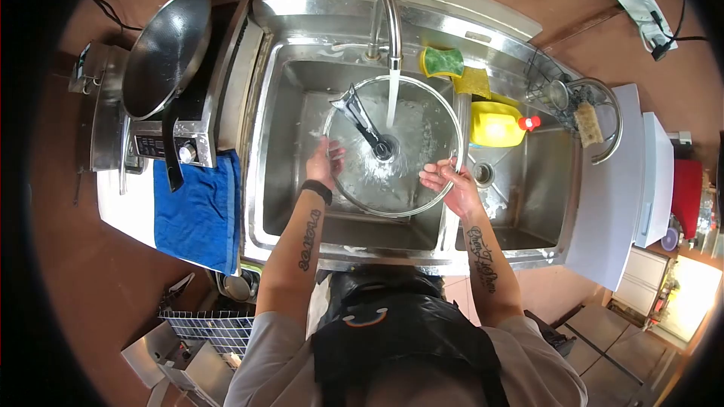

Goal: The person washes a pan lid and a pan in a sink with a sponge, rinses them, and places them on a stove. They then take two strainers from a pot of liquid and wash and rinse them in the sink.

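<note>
1. The round clear lid [422, 124] is over the left basin [283, 200] of the sink, right under the tap [394, 34]. It has a pale rim, a black knob [384, 150] at its middle and a black upright piece [362, 119] leaning up from there, with white suds on it.
2. Water [393, 94] runs from the tap onto the lid and splashes out around the knob. I judge the step in hand to be a rinse, with the suds only partly off.
3. My left hand [323, 164] is at the left side of the rim, its fingers bent and closed on the edge, tips reaching inward. I can't tell how firmly they press.
4. My right hand [458, 190] has the opposite side, the rim pinched between thumb and fingers, close to the divider. Some fingers reach inward; whether they lie above or beneath the glass, I can't tell.
5. The next move, as I see it, calls for both grips to be secure on wet, likely slippery glass, with a small tilt or turn so the stream reaches the suds and drains into the basin. The rim should clear the green sponge [443, 62] and the yellow bottle [494, 125].
</note>
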A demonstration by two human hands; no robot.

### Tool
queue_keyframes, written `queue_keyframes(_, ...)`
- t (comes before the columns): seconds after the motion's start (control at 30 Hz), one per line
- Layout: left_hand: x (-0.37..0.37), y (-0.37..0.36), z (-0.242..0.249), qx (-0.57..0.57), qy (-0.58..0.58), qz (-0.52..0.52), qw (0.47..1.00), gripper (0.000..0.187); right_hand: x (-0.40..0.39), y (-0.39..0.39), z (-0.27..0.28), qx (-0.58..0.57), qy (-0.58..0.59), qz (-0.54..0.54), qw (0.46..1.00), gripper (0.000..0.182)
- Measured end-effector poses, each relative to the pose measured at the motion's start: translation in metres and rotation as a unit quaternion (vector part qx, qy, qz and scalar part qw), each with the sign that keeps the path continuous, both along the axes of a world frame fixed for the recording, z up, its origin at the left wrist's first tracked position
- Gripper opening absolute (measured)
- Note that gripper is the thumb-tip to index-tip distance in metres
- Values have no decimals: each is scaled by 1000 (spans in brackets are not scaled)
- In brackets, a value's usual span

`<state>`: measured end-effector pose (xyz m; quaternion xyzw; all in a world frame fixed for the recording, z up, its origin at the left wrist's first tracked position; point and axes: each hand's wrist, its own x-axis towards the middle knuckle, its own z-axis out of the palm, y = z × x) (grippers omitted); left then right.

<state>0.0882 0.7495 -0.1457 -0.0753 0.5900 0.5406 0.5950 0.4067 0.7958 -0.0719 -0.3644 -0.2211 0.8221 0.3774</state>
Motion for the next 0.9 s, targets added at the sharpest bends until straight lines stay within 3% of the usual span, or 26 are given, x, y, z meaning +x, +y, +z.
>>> queue_keyframes(0.1, -5, -8, -24, 4, 50, -51, 997, 42, -12, -5, 4, -11, -6, 4, 1000, 11)
queue_keyframes(0.2, 23, -9, -20, -46, 105, -81, 990, 31, -20, -15, 33, -16, -71, -73, 995, 14)
queue_keyframes(0.33, 43, -16, -26, -61, 135, -220, 964, 34, -6, -30, 51, -19, -129, -90, 987, 15)
queue_keyframes(0.77, 27, -55, -6, -102, 88, -255, 957, 36, 0, -56, 49, -106, -120, -89, 983, 17)
queue_keyframes(0.9, 18, -71, -4, -85, 140, -244, 956, 34, -3, -58, 39, -116, -105, -74, 985, 17)
